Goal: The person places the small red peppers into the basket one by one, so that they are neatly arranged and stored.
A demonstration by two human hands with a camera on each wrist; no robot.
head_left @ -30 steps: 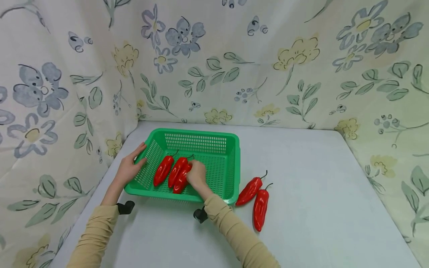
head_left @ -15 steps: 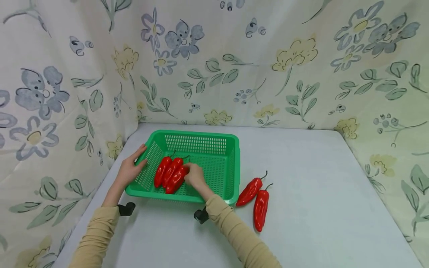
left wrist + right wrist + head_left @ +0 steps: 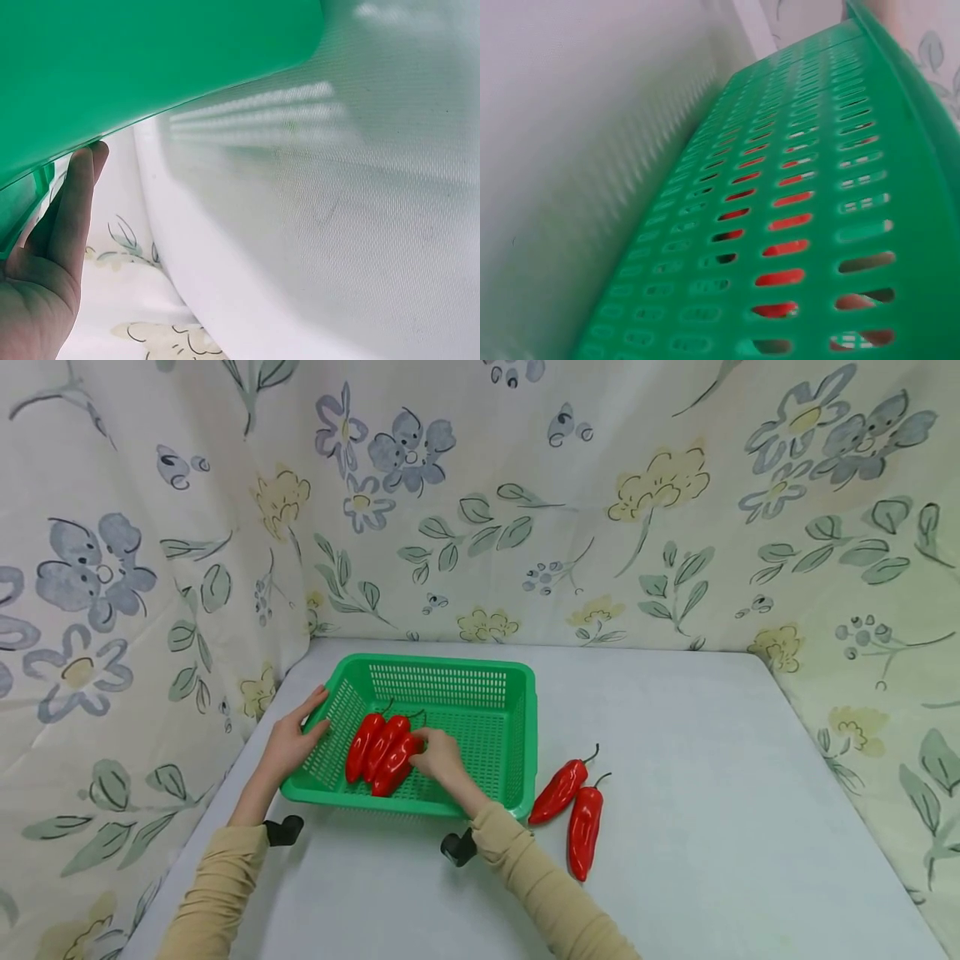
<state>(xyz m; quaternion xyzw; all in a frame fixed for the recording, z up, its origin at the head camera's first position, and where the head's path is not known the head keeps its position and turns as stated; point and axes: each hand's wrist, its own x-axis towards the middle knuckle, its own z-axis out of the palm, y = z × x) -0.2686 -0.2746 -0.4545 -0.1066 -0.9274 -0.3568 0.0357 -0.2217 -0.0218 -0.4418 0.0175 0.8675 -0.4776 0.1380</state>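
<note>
A green plastic basket (image 3: pixel 517 727) sits at the table's back left. In it lie three red chili peppers side by side toward the left: a left pepper (image 3: pixel 363 747), a middle pepper (image 3: pixel 385 750) and a right pepper (image 3: pixel 393 768). My left hand (image 3: pixel 288 739) holds the basket's left side, thumb over the rim; the left wrist view has the fingers (image 3: pixel 75 202) against the outer wall. My right hand (image 3: pixel 442 756) reaches over the front wall and pinches the right pepper near its stem end. In the right wrist view the slotted wall hides most of that hand.
Two more red chili peppers lie on the white table (image 3: pixel 712 793) right of the basket: one pepper (image 3: pixel 558 791) close to its front right corner, another pepper (image 3: pixel 584 833) nearer me. A floral curtain (image 3: pixel 480 510) hangs behind and at both sides.
My right hand has moved the right pepper leftward against the middle one, and the three now lie closer together. The right forearm has since shifted slightly right. The left hand stays on the basket.
</note>
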